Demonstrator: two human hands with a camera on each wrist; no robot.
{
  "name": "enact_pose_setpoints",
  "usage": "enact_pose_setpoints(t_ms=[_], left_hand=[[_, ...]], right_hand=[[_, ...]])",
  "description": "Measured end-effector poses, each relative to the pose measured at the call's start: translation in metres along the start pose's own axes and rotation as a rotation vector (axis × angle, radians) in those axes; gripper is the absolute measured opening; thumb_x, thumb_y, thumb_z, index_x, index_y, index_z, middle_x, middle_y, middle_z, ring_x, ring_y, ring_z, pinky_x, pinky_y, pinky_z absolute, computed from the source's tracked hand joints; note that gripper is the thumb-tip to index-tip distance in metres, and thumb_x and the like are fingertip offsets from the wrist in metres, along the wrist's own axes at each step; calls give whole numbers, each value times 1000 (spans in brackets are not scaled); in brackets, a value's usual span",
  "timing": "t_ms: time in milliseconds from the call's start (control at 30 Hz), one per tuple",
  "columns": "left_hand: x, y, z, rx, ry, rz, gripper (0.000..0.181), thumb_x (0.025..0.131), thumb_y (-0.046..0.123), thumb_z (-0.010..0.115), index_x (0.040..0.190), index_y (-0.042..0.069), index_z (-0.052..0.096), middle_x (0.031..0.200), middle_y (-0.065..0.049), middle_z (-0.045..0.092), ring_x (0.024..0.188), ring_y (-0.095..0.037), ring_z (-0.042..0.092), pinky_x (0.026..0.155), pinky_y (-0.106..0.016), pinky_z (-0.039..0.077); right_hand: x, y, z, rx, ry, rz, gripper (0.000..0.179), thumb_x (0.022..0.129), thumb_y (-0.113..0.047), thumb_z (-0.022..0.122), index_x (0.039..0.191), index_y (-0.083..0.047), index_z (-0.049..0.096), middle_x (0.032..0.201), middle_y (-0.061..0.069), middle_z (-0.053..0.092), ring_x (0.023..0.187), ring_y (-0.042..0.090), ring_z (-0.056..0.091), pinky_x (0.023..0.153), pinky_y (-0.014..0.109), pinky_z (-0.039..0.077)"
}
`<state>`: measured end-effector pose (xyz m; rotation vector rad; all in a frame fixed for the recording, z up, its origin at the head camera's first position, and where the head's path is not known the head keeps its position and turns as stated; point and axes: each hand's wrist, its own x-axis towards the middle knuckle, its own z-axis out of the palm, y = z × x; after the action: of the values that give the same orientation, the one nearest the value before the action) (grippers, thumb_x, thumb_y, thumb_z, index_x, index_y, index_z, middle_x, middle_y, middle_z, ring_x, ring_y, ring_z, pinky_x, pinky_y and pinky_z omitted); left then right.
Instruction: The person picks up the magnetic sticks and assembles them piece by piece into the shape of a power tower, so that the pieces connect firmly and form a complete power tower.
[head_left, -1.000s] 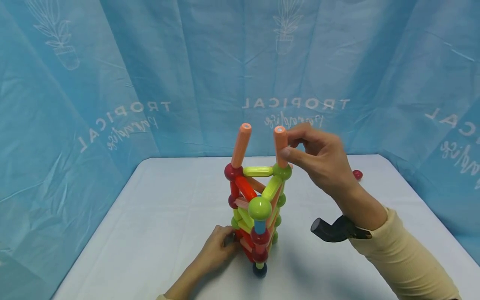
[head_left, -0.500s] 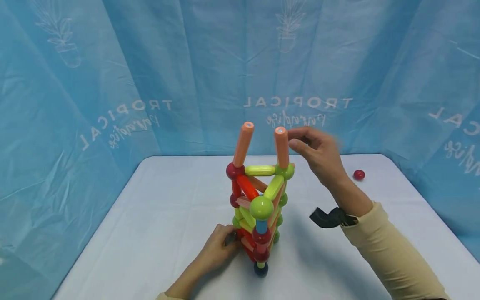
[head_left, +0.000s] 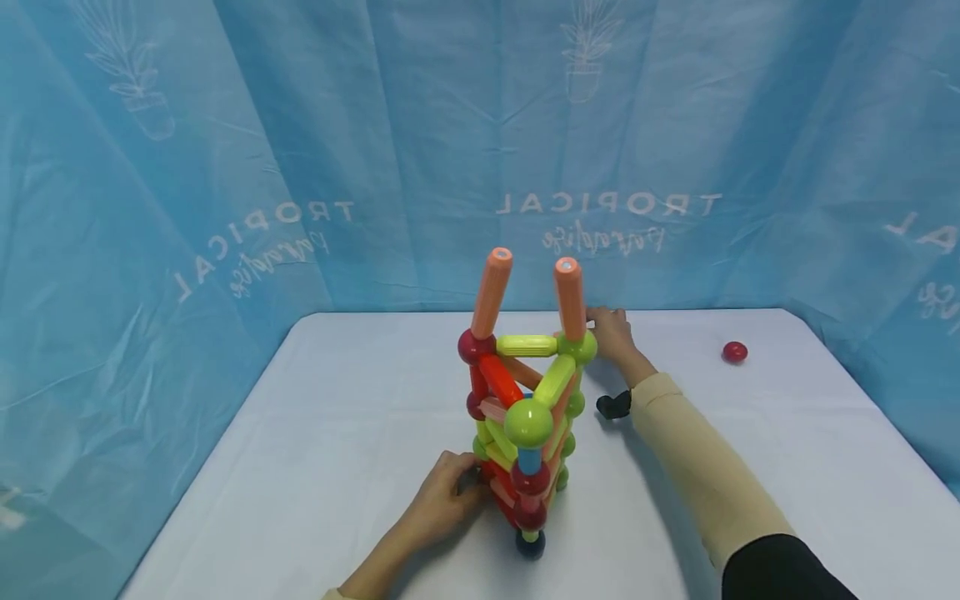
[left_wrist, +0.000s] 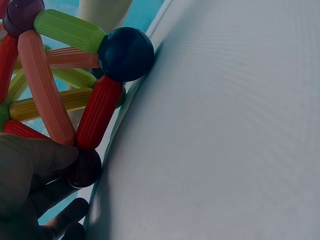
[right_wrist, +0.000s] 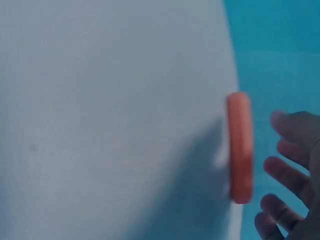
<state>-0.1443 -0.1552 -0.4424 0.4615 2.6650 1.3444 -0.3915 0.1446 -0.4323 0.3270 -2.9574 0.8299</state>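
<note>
A tower of magnetic rods and balls (head_left: 529, 423) stands on the white table, with two orange rods (head_left: 492, 292) sticking up from its top. My left hand (head_left: 442, 502) grips the tower low on its left side. In the left wrist view, the thumb and fingers hold a dark red ball (left_wrist: 86, 169) at a bottom corner, beside a red rod (left_wrist: 100, 114). Behind the tower, my right hand (head_left: 613, 335) is partly hidden by it. The right wrist view has a loose orange rod (right_wrist: 240, 150) close to its spread fingers (right_wrist: 287, 175), which do not hold it.
A red ball (head_left: 735, 352) lies alone at the back right of the table (head_left: 337, 433). Blue printed sheeting (head_left: 420, 150) hangs behind the table and along its sides. A dark blue ball (left_wrist: 126, 54) forms the tower's front foot.
My right hand has let go of the upright orange rod at the top right and moved down behind the tower. The left hand keeps its hold at the base.
</note>
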Motion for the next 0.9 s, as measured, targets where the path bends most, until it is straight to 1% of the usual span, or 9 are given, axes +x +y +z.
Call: enact_pose_setpoints(t_ms=[167, 233, 300, 367, 467, 567, 633, 767, 900], left_hand=[[0, 2, 5, -3, -3, 22, 36, 85, 11, 70, 121, 14, 64, 108, 2, 60, 95, -19, 46, 82, -37, 43], [0, 3, 5, -3, -3, 30, 37, 85, 11, 70, 121, 14, 64, 108, 2, 60, 95, -19, 46, 82, -37, 43], [1, 4, 6, -4, -5, 33, 37, 84, 11, 70, 121, 14, 64, 108, 1, 60, 95, -19, 46, 81, -37, 43], [1, 5, 5, -2, -8, 31, 38, 84, 12, 71, 121, 15, 64, 109, 2, 60, 95, -18, 46, 81, -37, 44], [1, 6, 3, 4, 2, 29, 38, 84, 12, 71, 121, 14, 64, 109, 1, 60, 95, -18, 46, 81, -37, 44], [0, 5, 1, 12, 19, 39, 38, 83, 11, 71, 120, 12, 64, 108, 0, 60, 95, -19, 46, 81, -38, 44], [0, 4, 0, 18, 28, 49, 37, 83, 10, 71, 120, 11, 64, 109, -1, 60, 95, -20, 47, 81, -39, 45], [0, 2, 0, 21, 27, 47, 37, 83, 10, 71, 120, 10, 64, 109, -1, 60, 96, -19, 47, 83, -41, 45], [1, -1, 1, 15, 19, 45, 37, 84, 9, 70, 120, 9, 64, 110, -1, 62, 96, -18, 46, 84, -41, 44]], right_hand=[[-9, 6, -1, -225, -30, -5, 23, 88, -16, 58, 105, -7, 70, 99, 17, 61, 102, 43, 42, 81, 57, 34], [-15, 8, -3, -257, -32, 0, 21, 87, -16, 58, 101, -7, 71, 94, 16, 61, 99, 42, 43, 80, 56, 34], [-20, 8, -8, -222, -6, 8, 22, 89, -20, 58, 101, -6, 71, 94, 15, 61, 98, 41, 43, 80, 55, 34], [-27, 5, -18, -111, 37, 25, 25, 93, -23, 59, 106, -6, 71, 98, 15, 64, 99, 38, 46, 82, 54, 36], [-41, -14, -44, 179, 110, 52, 34, 95, -28, 60, 119, -4, 65, 106, 15, 64, 98, 33, 54, 81, 49, 41], [-66, -48, -80, 451, 181, 64, 43, 93, -33, 63, 124, -4, 61, 108, 14, 62, 96, 27, 57, 77, 42, 43], [-89, -74, -104, 580, 232, 47, 46, 91, -37, 65, 123, -4, 61, 105, 12, 61, 97, 24, 56, 80, 41, 41], [-142, -125, -141, 816, 317, -100, 40, 89, -28, 69, 116, 1, 63, 98, 11, 64, 101, 25, 54, 91, 41, 39], [-189, -170, -157, 995, 294, -297, 24, 90, -10, 68, 109, 4, 66, 93, 13, 68, 107, 31, 54, 97, 42, 38]])
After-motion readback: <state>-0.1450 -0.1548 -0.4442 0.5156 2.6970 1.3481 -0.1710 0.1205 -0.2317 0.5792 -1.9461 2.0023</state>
